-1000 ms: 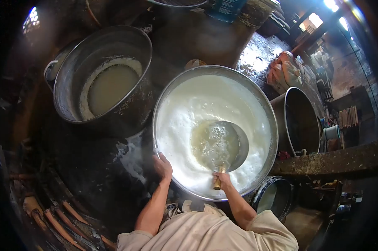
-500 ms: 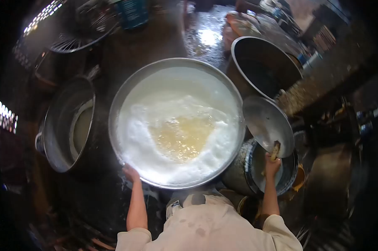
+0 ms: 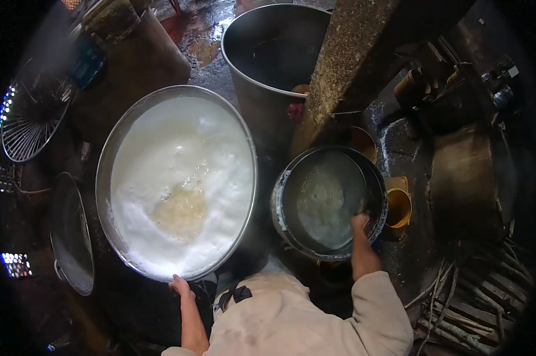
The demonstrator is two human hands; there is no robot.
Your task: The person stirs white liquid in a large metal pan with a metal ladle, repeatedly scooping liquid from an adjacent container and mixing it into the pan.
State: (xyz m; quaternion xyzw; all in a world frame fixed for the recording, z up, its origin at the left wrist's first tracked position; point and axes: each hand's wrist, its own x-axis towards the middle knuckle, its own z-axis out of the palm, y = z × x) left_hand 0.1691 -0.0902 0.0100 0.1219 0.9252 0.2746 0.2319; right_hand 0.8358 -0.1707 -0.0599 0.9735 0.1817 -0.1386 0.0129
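Observation:
A wide metal pan (image 3: 185, 136) holds white curd-like foam with a yellowish liquid patch in its middle. My left hand (image 3: 182, 287) is closed on the near rim of this pan. To the right stands a dark round pot (image 3: 278, 204) with cloudy liquid inside. Over that pot, my right hand (image 3: 360, 222) is closed round the handle of a round metal scoop (image 3: 324, 199), whose bowl is down inside the pot. The scoop's edge is hard to tell from the liquid.
A tall empty-looking metal vat (image 3: 262, 86) stands behind, beside a rough beam (image 3: 339, 65). An orange container (image 3: 398, 207) is right of the pot. Firewood (image 3: 463, 314) lies lower right. Another pot (image 3: 72, 237) and a wire-ribbed cover (image 3: 36, 118) are at left.
My right hand has carried the scoop from the foamy pan, over its right rim, into the dark pot. My left hand stays on the pan. The view has turned right.

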